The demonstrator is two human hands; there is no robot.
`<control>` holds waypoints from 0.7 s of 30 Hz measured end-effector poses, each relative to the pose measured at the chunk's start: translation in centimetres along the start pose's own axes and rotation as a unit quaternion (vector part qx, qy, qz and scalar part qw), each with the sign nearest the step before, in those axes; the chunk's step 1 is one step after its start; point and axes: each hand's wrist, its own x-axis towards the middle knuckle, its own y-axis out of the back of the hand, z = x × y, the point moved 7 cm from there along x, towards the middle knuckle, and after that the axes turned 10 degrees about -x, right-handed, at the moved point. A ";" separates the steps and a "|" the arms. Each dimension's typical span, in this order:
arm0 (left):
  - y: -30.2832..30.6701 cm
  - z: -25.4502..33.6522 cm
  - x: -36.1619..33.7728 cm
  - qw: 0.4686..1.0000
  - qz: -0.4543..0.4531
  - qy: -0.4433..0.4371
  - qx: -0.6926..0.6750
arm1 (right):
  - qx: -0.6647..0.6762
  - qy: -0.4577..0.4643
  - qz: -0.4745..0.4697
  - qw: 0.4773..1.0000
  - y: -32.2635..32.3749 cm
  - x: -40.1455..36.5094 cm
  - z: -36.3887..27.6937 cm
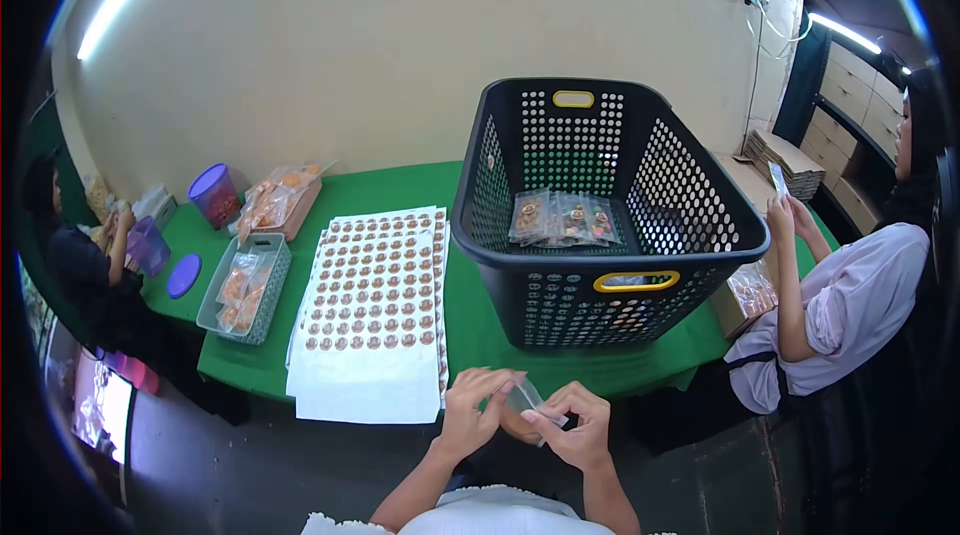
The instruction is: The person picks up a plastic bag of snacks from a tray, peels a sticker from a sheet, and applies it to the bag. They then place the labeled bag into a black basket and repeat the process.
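In front of my body, a small clear plastic pouch (526,397) is held between my two hands just off the near edge of the green table. My left hand (470,409) pinches its upper left side. Closed on the pouch's right edge are the fingers and thumb of my right hand (580,425). Something brownish-orange shows in its lower part, partly hidden by my fingers. Nearest to my left hand lie sheets of round brown stickers (365,385). Beyond my right hand stands a large dark perforated basket (520,300) with several filled pouches (562,219) inside.
A grey-green basket (225,323) holds orange-filled bags; behind it is another bag-filled tray (285,197). A purple tub (213,197) and lid (184,276) are at left. One person (75,255) works at far left; another (840,285) holds a packet at right.
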 end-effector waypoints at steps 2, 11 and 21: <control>0.1 0.4 0.1 1.000 0.022 -0.003 -0.009 | 0.027 0.067 -0.022 0.997 0.5 0.2 -1.7; -4.1 2.0 -1.4 0.990 -0.024 0.033 -0.137 | 0.161 0.073 -0.043 0.983 1.3 -1.8 -1.6; -2.9 2.5 -4.5 0.981 0.152 0.054 -0.107 | 0.257 -0.069 0.205 0.942 7.5 -4.7 2.9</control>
